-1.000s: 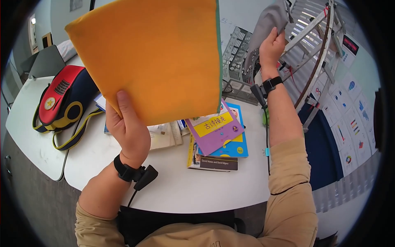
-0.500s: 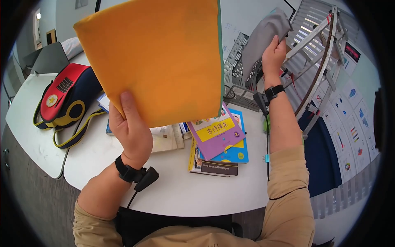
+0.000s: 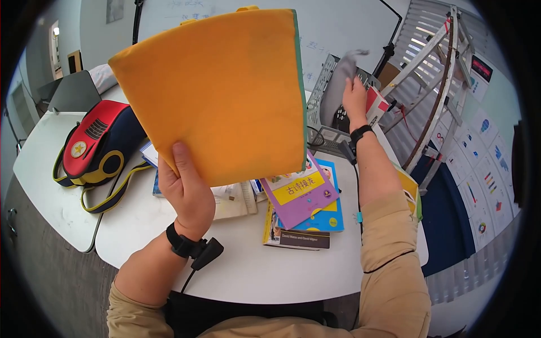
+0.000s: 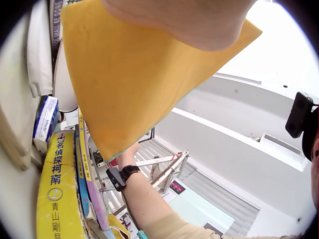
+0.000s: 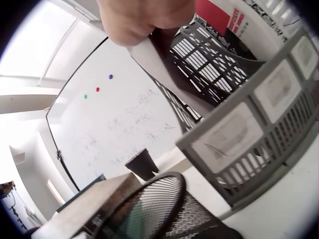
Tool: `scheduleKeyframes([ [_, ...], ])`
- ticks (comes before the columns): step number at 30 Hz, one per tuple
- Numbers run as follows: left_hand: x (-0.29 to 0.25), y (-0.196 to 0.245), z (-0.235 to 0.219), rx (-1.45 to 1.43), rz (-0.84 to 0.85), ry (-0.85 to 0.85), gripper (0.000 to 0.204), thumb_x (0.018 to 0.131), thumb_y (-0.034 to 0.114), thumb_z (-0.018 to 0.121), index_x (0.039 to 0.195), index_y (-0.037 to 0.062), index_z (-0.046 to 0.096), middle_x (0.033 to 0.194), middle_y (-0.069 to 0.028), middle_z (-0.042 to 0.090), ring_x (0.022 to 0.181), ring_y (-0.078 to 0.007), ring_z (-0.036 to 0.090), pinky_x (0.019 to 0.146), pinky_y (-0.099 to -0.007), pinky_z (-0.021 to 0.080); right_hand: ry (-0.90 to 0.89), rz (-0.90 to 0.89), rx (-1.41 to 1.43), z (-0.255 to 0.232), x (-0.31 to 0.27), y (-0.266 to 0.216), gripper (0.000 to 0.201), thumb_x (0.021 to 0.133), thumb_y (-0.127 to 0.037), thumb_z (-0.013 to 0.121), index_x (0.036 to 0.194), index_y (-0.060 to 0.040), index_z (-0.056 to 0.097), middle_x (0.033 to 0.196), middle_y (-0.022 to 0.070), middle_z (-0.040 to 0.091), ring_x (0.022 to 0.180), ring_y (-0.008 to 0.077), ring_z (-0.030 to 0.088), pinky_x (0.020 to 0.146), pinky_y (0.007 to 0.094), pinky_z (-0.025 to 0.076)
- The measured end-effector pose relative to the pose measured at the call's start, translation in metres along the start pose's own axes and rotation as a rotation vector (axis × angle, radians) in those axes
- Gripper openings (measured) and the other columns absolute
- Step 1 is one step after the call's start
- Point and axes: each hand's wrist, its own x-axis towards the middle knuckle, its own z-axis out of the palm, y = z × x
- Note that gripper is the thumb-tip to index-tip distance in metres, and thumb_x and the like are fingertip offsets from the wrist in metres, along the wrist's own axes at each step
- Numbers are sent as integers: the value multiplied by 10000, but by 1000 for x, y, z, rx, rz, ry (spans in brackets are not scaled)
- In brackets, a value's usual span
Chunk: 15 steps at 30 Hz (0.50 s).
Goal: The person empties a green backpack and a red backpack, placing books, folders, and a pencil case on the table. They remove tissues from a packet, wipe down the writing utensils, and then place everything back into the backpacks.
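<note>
My left hand (image 3: 189, 191) grips the lower left corner of a yellow-orange fabric bag (image 3: 220, 101) with green edging, held up above the table, thumb on its near face. Farther off at the right, my right hand (image 3: 355, 101) pinches a grey cloth item (image 3: 333, 90) over a grey perforated basket (image 3: 324, 135). In the right wrist view the grey item (image 5: 172, 82) hangs down inside the basket (image 5: 234, 144), beneath the hand (image 5: 144, 20). The left wrist view shows the yellow-orange bag (image 4: 129, 74) below the left hand; its fingers behind the bag are hidden.
Several books (image 3: 298, 188) are stacked on the white table (image 3: 242, 276). A red and navy bag (image 3: 98, 141) lies at the left. A red and white box (image 3: 376, 106) stands beside the right hand, with a metal ladder (image 3: 445, 84) beyond. A mesh holder (image 5: 149, 209) stands near the basket.
My right hand has moved down and left, lowering the grey item into the basket. The yellow-orange bag has shifted slightly down and right in view, still held by my left hand.
</note>
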Motion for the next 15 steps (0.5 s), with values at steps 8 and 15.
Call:
scheduleKeyframes([
  [8, -1, 0, 1, 5, 13, -1, 363, 1257, 312, 501, 1398, 14, 653, 1234, -11, 725, 1100, -54, 646, 970, -245, 526, -128, 88, 100, 5, -20, -35, 415, 1143, -195, 577, 1512, -17, 649, 1208, 299, 784, 1194, 500, 740, 1011, 546, 561],
  [15, -1, 1, 1, 10, -1, 3, 373, 1256, 320, 505, 1403, 10, 652, 1245, -12, 726, 1106, -56, 648, 976, -249, 529, -83, 133, 88, 14, -22, -38, 578, 1125, -235, 618, 1643, -4, 505, 1429, 304, 735, 1343, 481, 702, 1163, 490, 532],
])
